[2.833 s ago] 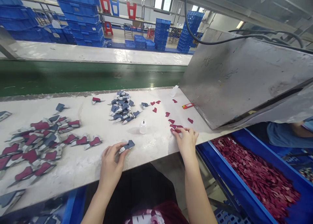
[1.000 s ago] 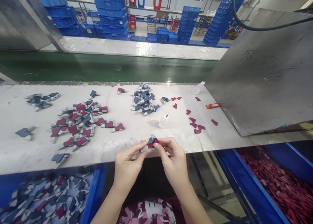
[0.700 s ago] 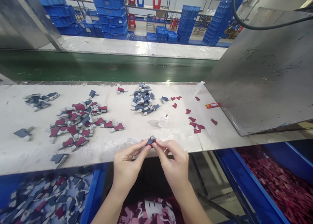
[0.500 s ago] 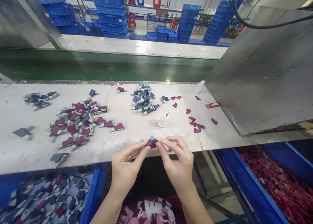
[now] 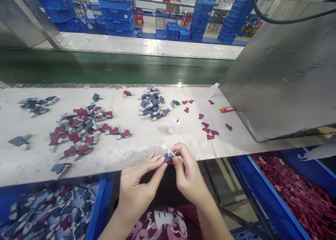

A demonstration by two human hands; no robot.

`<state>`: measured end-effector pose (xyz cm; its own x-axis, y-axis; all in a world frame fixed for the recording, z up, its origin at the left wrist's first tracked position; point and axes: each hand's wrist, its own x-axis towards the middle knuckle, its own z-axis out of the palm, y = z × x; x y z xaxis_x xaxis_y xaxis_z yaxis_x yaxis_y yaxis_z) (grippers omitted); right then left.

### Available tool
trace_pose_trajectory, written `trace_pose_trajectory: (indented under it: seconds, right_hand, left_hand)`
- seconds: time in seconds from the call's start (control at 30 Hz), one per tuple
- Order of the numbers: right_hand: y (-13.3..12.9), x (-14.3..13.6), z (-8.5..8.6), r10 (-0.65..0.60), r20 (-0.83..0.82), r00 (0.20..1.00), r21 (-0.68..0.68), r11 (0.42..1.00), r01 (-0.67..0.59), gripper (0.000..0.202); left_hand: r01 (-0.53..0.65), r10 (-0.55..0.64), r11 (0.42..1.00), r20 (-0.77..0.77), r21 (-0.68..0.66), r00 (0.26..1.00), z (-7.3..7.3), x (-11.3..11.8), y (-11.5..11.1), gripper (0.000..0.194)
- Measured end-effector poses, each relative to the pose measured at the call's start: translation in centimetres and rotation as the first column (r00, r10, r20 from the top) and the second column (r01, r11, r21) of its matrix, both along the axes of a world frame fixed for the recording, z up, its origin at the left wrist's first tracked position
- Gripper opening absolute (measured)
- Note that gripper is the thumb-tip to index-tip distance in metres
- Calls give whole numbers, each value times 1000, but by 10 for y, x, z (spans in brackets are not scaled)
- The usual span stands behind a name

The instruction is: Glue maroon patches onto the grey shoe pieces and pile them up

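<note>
Between my two hands, at the table's front edge, is a small blue-grey and white plastic part (image 5: 168, 156) with a dark red piece on its lower side. My left hand (image 5: 141, 178) pinches its left end between thumb and fingers. My right hand (image 5: 187, 173) grips the right end, thumb in front and fingers behind. Beyond the hands stands a small clear bottle (image 5: 174, 126) with a thin dark tip. Loose dark red pieces (image 5: 205, 125) lie to its right. A pile of blue-grey and white parts (image 5: 152, 103) sits behind it.
A heap of red-faced parts (image 5: 76, 131) covers the table's left side. Below left is a blue bin (image 5: 103, 198) of similar parts; below right, another blue bin (image 5: 252, 173) of red pieces. A metal panel (image 5: 283, 72) rises at right. A green belt (image 5: 118, 68) runs behind.
The held part has turned, so its white end now shows upward at the right. My right hand has shifted its fingers around it. The camera view has moved slightly.
</note>
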<state>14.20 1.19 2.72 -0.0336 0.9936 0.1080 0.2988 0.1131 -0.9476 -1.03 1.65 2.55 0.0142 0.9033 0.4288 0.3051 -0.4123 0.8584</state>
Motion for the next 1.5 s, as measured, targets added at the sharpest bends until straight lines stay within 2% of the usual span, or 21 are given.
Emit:
trace_pose_trajectory:
  seconds: [0.1,0.3,0.43,0.6,0.67,0.73,0.9,0.97,1.03,1.07,1.13,1.2,1.23,1.3,1.37,1.5]
  right_hand:
    - [-2,-1,-1,-41,36,999,58,998,39,14]
    - [-2,1,-4,3,-9,1000,98,995,-2,16]
    - [-3,-4,-8,-43,-144,989,7,999,45,14]
    - [-2,-17,-11,-118,-254,960,-73,992,102,12]
    - [-1,-19,-12,-123,-294,948,-107,990,96,15]
    - [2,-18,-11,-122,-373,920,-160,985,66,19]
    - [10,-13,-10,-121,-542,831,-269,962,-35,28]
    - [11,-11,-11,-88,-550,831,-273,959,-79,29]
    - [10,-10,-12,-34,-508,860,-226,970,-95,29]
    - [9,-9,-13,-8,-441,897,-170,983,-74,30]
    - [7,-6,-13,-10,-214,977,20,1000,14,47]
    - [7,-2,-12,-79,18,997,283,956,71,61]
    - [7,0,-11,-114,93,989,397,915,68,58]
    - [9,3,-9,-133,181,974,544,839,13,37]
    - [12,5,-8,-104,241,965,590,805,-60,27]
    - [14,4,-10,-58,238,969,574,814,-92,27]
  left_hand:
    - [-46,46,998,0,39,999,-2,2,-4,25]
    - [-107,112,989,52,-99,992,-3,3,-7,18]
    - [-128,128,992,-10,-2,992,-6,7,-8,22]
    - [-177,197,965,-93,192,976,-18,15,-11,26]
    - [-193,218,959,-106,206,970,-22,16,-10,27]
    - [-171,196,968,-129,184,972,-25,13,-6,26]
    - [5,30,984,-197,176,980,-22,-2,7,26]
    - [-3,30,991,-193,137,981,-22,-6,8,23]
    - [-70,75,997,-169,34,983,-22,-8,7,18]
    - [-100,93,994,-151,-40,984,-22,-9,5,17]
    - [-114,97,973,-90,-201,991,-22,-10,1,21]
    - [-80,77,948,-22,-309,997,-18,-11,-3,25]
    - [-62,66,940,2,-336,998,-16,-11,-4,27]
    - [-37,48,936,24,-349,999,-10,-12,-6,26]
    - [-3,16,933,34,-361,999,-5,-13,-5,24]
    - [65,-42,911,65,-408,997,-1,-17,-3,24]
